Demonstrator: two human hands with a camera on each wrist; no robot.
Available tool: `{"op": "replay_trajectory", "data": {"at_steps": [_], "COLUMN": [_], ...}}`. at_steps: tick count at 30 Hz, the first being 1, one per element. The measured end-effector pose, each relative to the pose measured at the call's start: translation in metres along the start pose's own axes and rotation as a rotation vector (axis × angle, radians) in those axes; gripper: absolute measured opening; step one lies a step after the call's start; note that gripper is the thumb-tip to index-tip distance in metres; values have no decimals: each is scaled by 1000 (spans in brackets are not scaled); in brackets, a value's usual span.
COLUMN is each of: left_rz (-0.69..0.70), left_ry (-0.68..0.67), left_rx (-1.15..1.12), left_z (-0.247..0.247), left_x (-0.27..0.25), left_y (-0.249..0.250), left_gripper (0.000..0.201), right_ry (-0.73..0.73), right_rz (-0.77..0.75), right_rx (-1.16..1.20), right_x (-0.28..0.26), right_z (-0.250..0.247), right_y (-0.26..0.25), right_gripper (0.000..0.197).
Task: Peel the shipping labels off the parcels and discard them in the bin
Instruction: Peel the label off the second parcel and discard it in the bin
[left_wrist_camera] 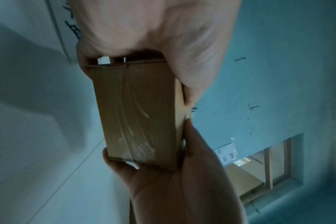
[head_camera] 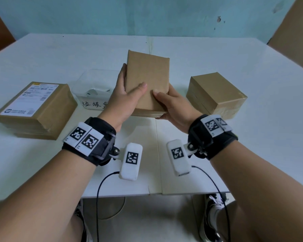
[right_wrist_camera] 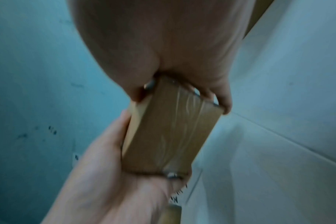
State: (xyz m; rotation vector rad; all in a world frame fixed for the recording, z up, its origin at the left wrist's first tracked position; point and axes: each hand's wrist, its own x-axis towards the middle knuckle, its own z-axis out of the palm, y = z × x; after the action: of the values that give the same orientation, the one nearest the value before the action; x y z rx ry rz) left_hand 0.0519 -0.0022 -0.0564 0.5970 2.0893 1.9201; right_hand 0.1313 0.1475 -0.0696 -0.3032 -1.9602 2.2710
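Note:
A plain brown parcel [head_camera: 148,79] is held above the table's middle by both hands. My left hand [head_camera: 124,96] grips its left edge, thumb on the top face. My right hand [head_camera: 170,103] grips the near right corner, thumb on top. No label shows on the upward face. The wrist views show the taped end of the parcel [left_wrist_camera: 136,118] [right_wrist_camera: 167,133] between both palms. A wider parcel [head_camera: 37,109] at the left carries a white shipping label [head_camera: 30,98]. A clear plastic bin [head_camera: 94,89] stands behind my left hand.
A third brown parcel [head_camera: 215,95] without a visible label sits at the right. The white table [head_camera: 217,55] ends close to me; shoes and cables show below its edge. Brown boards lean at the far left and far right.

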Motion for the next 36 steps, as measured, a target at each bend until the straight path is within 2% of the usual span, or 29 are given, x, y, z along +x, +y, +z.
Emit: {"op": "replay_trajectory", "data": {"at_steps": [3, 6, 8, 11, 14, 18, 21, 24, 26, 31, 33, 36], "left_rz": [9, 20, 18, -23, -56, -32, 9, 30, 29, -54, -48, -17], "left_ry": [48, 92, 86, 47, 18, 23, 52, 70, 71, 79, 84, 70], "left_rx": [47, 103, 87, 21, 25, 40, 71, 94, 78, 50, 68, 68], "left_z": [9, 13, 10, 0, -2, 3, 8, 11, 7, -6, -6, 0], "left_x": [-5, -6, -3, 1, 0, -1, -4, -7, -4, -3, -5, -7], "left_y": [-6, -6, -4, -4, -3, -2, -3, -2, 0, 3, 3, 4], "left_gripper": [92, 89, 86, 76, 74, 79, 85, 82, 78, 70, 70, 72], "right_ry": [257, 347, 287, 63, -77, -18, 144, 267, 249, -13, -17, 102], "right_rz": [-114, -152, -107, 13, 36, 12, -33, -98, -77, 40, 31, 7], "right_rx": [-52, 10, 22, -77, -133, -118, -163, -160, -121, -51, -54, -105], "right_x": [2, 4, 5, 4, 2, -2, -3, -2, -2, -8, -9, -10], "right_z": [13, 18, 15, 3, -5, -2, 4, 10, 11, 0, 0, 5], "right_y": [16, 18, 10, -3, -9, -7, -2, 2, -1, -20, -21, -16], "right_gripper": [53, 49, 49, 60, 62, 57, 50, 45, 44, 45, 45, 41]}}
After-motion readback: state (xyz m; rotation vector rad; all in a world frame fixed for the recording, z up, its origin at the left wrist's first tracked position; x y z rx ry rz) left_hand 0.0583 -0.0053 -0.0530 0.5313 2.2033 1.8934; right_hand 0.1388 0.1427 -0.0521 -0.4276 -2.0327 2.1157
